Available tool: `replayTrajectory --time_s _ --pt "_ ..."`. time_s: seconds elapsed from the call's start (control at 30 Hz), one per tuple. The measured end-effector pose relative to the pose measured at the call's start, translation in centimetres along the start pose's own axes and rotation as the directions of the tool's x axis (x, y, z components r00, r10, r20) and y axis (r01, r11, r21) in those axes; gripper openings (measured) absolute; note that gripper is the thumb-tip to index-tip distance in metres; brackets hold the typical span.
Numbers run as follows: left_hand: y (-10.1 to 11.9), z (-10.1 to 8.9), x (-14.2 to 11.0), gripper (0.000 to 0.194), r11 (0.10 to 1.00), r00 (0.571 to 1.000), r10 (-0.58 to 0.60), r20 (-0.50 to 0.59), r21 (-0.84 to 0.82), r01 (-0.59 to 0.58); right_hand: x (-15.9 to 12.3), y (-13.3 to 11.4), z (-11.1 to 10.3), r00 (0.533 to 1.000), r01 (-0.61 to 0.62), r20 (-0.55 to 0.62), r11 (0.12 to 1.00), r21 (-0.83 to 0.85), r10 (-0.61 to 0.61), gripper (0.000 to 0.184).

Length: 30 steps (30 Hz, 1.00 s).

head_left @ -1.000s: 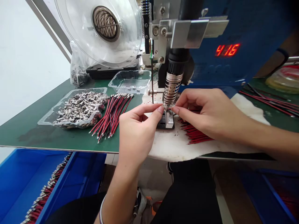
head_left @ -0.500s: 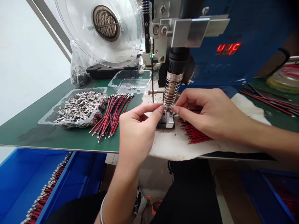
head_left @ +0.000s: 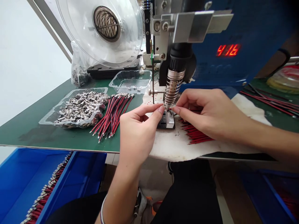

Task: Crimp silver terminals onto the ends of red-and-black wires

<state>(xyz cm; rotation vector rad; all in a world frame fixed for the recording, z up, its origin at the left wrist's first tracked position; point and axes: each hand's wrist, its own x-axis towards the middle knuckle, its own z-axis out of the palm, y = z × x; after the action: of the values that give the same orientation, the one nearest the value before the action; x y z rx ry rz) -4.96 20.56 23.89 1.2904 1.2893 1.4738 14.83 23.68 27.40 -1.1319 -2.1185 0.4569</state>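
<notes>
Lining the blue bin (head_left: 21, 174): capped red-and-black leads (head_left: 46, 190), banked in one row along the right wall with metal ends uppermost, apparently to avoid tangling.
Clear tray (head_left: 48, 119): heaped with small metal connectors (head_left: 80, 107) and set on the green table (head_left: 28, 133) to the left of the work, likely for short reaches.
Wire bundle (head_left: 113, 115): laid loosely fanned between tray and left hand, turned metal ends back and light-tipped ends toward the table edge, probably to stay sorted by direction.
Second tray (head_left: 129, 82): pushed further back with only a few bits inside, seemingly out of the way of the wrists.
Left hand (head_left: 141, 130): pressed together at thumb and forefinger, just beside the tool tip; too small and crowded there to tell whether gripping anything.
Metal block (head_left: 170, 120): standing upright below the spring-wrapped tool (head_left: 174, 82), close to both sets of fingertips, presumably as a rest for the work.
Right hand (head_left: 205, 113): pinching a red wire (head_left: 170, 108) between thumb and forefinger, just above the block and right by the tool tip, perhaps to steady it from the opposite side.
Wire stack (head_left: 197, 133): lying on white cloth (head_left: 175, 149), partly under the right hand, pointed left toward the block, likely for quick drawing.
Red display (head_left: 227, 50): lit on the blue machine (head_left: 215, 71), facing forward, presumably for reading at a glance.
Loose wires (head_left: 273, 101): spread behind the right forearm, apparently kept aside.
</notes>
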Motion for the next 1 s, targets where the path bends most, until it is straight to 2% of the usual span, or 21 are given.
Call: replayTrajectory --time_s 0.27,0.4,0.6,0.7,0.8,0.87,0.93,1.0 --pt "0.3 0.1 0.1 0.013 1.0 1.0 -0.004 -0.007 0.006 0.004 0.0 0.2 0.0 0.999 0.036 -0.005 0.999 -0.027 -0.036 0.021" --pt "0.1 0.0 0.1 0.009 1.0 1.0 0.004 0.026 -0.008 -0.004 0.0 0.4 -0.1 0.99 0.132 -0.03 0.989 -0.074 -0.134 0.018" --pt "-0.3 -0.4 0.2 0.012 0.998 0.999 0.029 0.042 -0.06 -0.026 -0.1 0.9 -0.5 0.958 0.274 -0.022 0.933 -0.232 -0.287 0.017" --pt "-0.3 -0.4 0.3 0.01 0.995 0.999 0.031 0.044 -0.099 -0.027 -0.1 1.5 -0.5 0.905 0.391 -0.029 0.859 -0.329 -0.424 0.013" --pt "-0.1 -0.3 0.3 0.01 0.996 0.998 0.042 0.038 -0.086 -0.039 0.0 2.1 -0.7 0.81 0.514 -0.042 0.742 -0.43 -0.585 0.014" --pt "-0.1 -0.3 0.3 0.013 0.997 0.999 0.041 0.028 -0.065 -0.039 0.0 2.3 -0.9 0.764 0.549 -0.034 0.677 -0.491 -0.644 0.016" --pt "-0.1 -0.3 0.3 0.012 0.998 0.999 0.041 0.022 -0.055 -0.039 0.0 2.4 -1.1 0.745 0.557 -0.027 0.644 -0.525 -0.667 0.018" --pt "-0.2 -0.3 0.3 0.01 0.998 0.999 0.042 0.023 -0.056 -0.041 0.0 2.3 -1.2 0.751 0.544 -0.025 0.64 -0.542 -0.66 0.021"
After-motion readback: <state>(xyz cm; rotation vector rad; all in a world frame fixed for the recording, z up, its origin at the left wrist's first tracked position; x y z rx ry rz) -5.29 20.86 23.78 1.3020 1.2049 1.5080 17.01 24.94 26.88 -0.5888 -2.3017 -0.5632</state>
